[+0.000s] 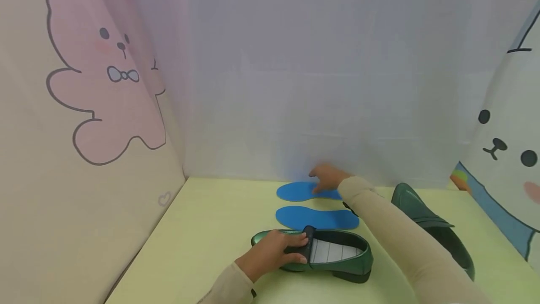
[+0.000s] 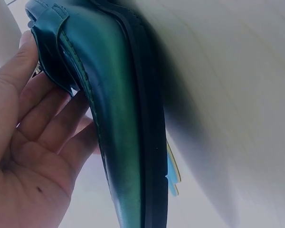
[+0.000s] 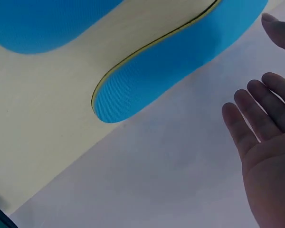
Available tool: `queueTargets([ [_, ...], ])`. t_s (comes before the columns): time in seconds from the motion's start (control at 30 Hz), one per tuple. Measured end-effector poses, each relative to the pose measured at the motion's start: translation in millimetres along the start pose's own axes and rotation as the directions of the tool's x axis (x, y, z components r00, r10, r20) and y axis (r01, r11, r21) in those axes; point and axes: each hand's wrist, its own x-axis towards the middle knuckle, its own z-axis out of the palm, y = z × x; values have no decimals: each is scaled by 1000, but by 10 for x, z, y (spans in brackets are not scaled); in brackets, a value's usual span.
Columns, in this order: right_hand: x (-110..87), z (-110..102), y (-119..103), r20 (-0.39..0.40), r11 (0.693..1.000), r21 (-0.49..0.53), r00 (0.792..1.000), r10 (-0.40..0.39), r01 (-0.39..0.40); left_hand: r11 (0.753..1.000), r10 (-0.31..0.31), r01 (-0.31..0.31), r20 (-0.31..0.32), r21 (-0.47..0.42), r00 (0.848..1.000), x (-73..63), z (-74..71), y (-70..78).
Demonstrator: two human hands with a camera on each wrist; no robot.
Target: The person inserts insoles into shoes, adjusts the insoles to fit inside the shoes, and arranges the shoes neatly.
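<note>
A green loafer [image 1: 352, 264] lies sole down on the table, its toe to the left and a pale lined inside showing. My left hand [image 1: 270, 253] holds it over the front, with thumb and fingers at the dark strap [image 2: 52, 45]. Behind the shoe are two blue insoles, a near one [image 1: 316, 218] and a far one [image 1: 295, 191]. Over the far insole reaches my right hand [image 1: 330, 176]. Its fingers [image 3: 247, 123] are spread and hold nothing in the right wrist view, apart from the yellow-edged insole [image 3: 156, 78].
A second green loafer [image 1: 415, 205] lies to the right, partly behind my right forearm. White cloth [image 1: 295, 83] hangs along the table's back edge. Printed cloth walls with a pink bunny [image 1: 114, 102] and a white animal stand on both sides.
</note>
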Motion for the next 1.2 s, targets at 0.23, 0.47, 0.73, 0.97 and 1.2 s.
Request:
queueTargets([
  [0.23,-13,84,-42,61,999,-25,997,40,-38,999,18,-18,2,-33,1000,5,17,-14],
  [0.47,23,164,-30,91,998,-44,994,58,-54,999,29,-29,-2,-25,1000,-6,7,-2],
  [0.73,52,207,-38,125,996,-53,989,82,-76,999,35,-35,-4,-37,999,5,0,-16],
  [0.97,43,238,-72,133,993,-63,985,109,-101,999,34,-34,-12,-32,999,21,14,-21],
  [1.2,106,312,-26,133,987,-127,984,118,-101,999,16,-16,-4,-37,1000,15,-3,-12],
])
